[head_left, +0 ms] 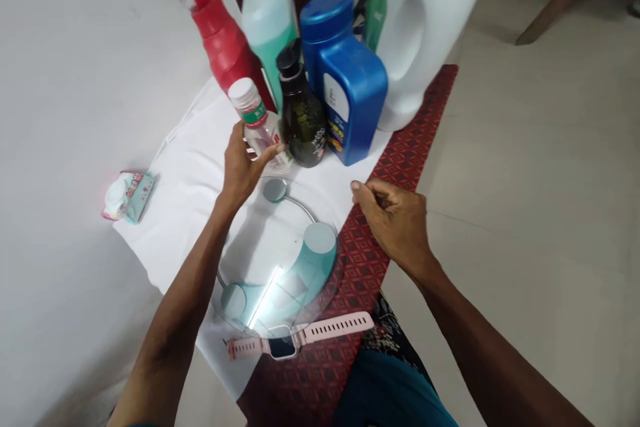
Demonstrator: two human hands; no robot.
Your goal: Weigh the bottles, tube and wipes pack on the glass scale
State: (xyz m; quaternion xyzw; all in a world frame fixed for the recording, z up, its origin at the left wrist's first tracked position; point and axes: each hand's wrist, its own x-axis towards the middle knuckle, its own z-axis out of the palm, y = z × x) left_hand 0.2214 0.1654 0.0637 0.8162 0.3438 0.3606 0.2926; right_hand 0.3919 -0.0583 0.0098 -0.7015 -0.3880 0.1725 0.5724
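My left hand (pixel 245 163) is wrapped round a small clear bottle (pixel 263 137) with a white cap and a green band at its neck. That bottle stands upright beside a dark pump bottle (pixel 303 117). My right hand (pixel 393 213) is curled over the table's right edge, thumb against the fingers; whether anything is inside cannot be seen. Between my forearms lies a round glass scale (pixel 295 277) with grey discs and a teal part. A pink-strapped smartwatch (pixel 283 345) rests along the scale's near edge.
Behind stand a red bottle (pixel 225 47), a bottle of green liquid (pixel 270 13), a blue bottle (pixel 353 90) and a large white jug (pixel 440 7). A wipes pack (pixel 133 197) sits by the left wall. A red patterned cloth (pixel 360 247) runs along the right edge.
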